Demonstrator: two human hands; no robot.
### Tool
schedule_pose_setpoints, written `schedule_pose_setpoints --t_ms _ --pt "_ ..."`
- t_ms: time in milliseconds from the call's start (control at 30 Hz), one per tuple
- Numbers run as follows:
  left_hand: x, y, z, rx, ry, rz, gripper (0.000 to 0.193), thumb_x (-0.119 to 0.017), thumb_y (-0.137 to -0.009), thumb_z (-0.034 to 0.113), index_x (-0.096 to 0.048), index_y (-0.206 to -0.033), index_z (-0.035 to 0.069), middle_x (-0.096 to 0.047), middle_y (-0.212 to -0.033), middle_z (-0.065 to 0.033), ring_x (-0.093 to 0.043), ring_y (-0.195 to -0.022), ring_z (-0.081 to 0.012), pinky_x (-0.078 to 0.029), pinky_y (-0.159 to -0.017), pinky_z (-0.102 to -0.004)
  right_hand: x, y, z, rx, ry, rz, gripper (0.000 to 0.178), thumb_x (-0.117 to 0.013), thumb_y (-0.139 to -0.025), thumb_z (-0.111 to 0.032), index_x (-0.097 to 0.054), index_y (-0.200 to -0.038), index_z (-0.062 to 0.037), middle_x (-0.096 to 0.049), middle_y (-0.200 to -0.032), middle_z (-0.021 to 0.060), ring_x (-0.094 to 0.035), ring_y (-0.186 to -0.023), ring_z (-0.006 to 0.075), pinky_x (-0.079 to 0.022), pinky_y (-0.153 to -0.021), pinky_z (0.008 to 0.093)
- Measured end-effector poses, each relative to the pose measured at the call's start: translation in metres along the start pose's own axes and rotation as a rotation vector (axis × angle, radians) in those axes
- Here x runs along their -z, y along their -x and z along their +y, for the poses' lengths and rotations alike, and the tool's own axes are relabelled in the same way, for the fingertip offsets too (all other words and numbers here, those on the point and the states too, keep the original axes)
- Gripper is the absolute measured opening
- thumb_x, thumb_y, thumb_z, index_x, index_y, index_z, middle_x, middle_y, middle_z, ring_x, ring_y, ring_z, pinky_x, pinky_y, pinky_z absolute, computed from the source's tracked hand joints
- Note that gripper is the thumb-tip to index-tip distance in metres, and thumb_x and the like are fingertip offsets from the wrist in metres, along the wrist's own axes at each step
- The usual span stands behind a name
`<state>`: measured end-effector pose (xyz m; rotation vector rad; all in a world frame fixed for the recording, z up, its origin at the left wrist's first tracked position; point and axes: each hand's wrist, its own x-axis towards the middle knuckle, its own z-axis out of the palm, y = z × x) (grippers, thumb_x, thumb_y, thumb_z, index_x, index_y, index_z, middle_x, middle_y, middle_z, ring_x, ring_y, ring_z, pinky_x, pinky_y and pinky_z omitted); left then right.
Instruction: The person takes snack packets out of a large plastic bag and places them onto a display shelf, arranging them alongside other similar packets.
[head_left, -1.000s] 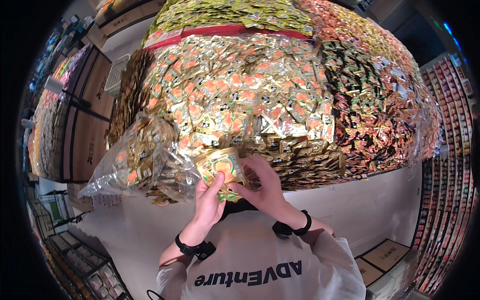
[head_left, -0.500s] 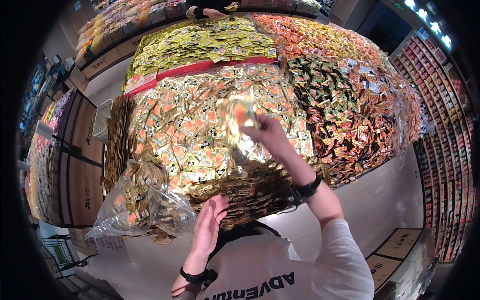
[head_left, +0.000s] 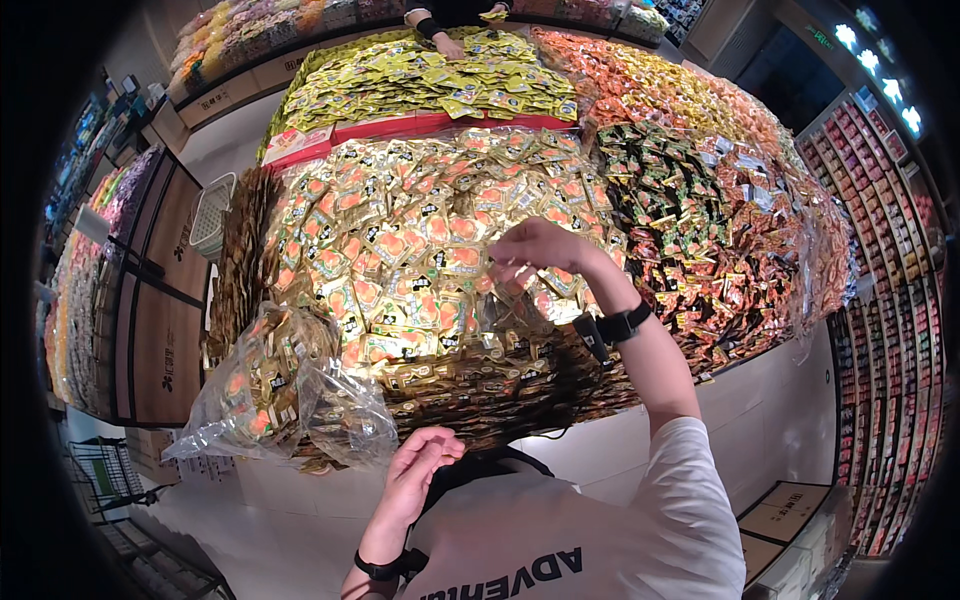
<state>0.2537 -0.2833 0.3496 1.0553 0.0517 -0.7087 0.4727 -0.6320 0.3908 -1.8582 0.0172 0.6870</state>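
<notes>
A broad heap of gold snack packets (head_left: pixel 400 245) with orange fruit pictures covers the near middle of the display. Above its right part hovers my right hand (head_left: pixel 540 250), fingers bent and apart, with no packet seen in them. My left hand (head_left: pixel 420 468) is low at the near edge of the heap, its fingers loosely curled and nothing visible in them. Left of it, a clear plastic bag (head_left: pixel 290 390) with more gold packets rests on the front left corner. The packets right under my right hand are partly hidden.
Yellow-green packets (head_left: pixel 420 85) lie behind a red cardboard strip (head_left: pixel 410 126). A co-worker's hand (head_left: pixel 448 45) touches them at the back. Dark and red packets (head_left: pixel 700 240) fill the right side. A pale basket (head_left: pixel 213 215) hangs at the left; stocked shelves (head_left: pixel 890 330) stand far right.
The blurred gold packet in my right hand is no longer there; the hand has opened over the heap. My left hand's fingers have curled more. The co-worker's hand has come down onto the yellow-green packets.
</notes>
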Motion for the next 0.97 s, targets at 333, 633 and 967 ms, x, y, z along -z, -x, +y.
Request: schedule_pose_setpoints --t_ms 333,633,967 --pt "-0.014 0.017 0.032 0.053 -0.209 -0.427 0.03 -0.054 -0.104 0.013 -0.053 -0.131 0.002 -0.061 -0.125 -0.0093 -0.058 -0.118 -0.0175 -0.045 -0.099 -0.0316 -0.051 0.094 -0.026 0.325 0.348 -0.204 0.047 -0.068 -0.096 -0.033 -0.062 -0.127 0.0005 -0.072 -0.11 0.0139 -0.07 -0.097 0.0203 -0.053 -0.086 0.0325" --pt "0.028 0.077 0.082 -0.143 -0.199 -0.277 0.031 -0.053 -0.102 0.006 -0.052 -0.133 0.001 -0.061 -0.125 -0.0095 -0.058 -0.119 -0.0179 -0.044 -0.102 -0.0333 -0.125 0.101 -0.093 0.51 0.686 -0.498 0.053 -0.069 -0.094 -0.036 -0.058 -0.132 -0.001 -0.065 -0.121 0.0192 -0.065 -0.108 0.0349 -0.051 -0.091 0.0401" --pt "0.142 0.153 0.127 -0.625 -0.091 -0.04 0.047 -0.07 -0.093 0.031 -0.055 -0.122 -0.003 -0.063 -0.107 -0.0197 -0.065 -0.099 -0.0285 -0.052 -0.09 -0.0411 -0.238 0.043 -0.146 0.672 0.654 -0.289 0.03 -0.064 -0.097 -0.023 -0.06 -0.12 -0.0043 -0.065 -0.115 0.0158 -0.063 -0.103 0.0373 -0.051 -0.086 0.0437"
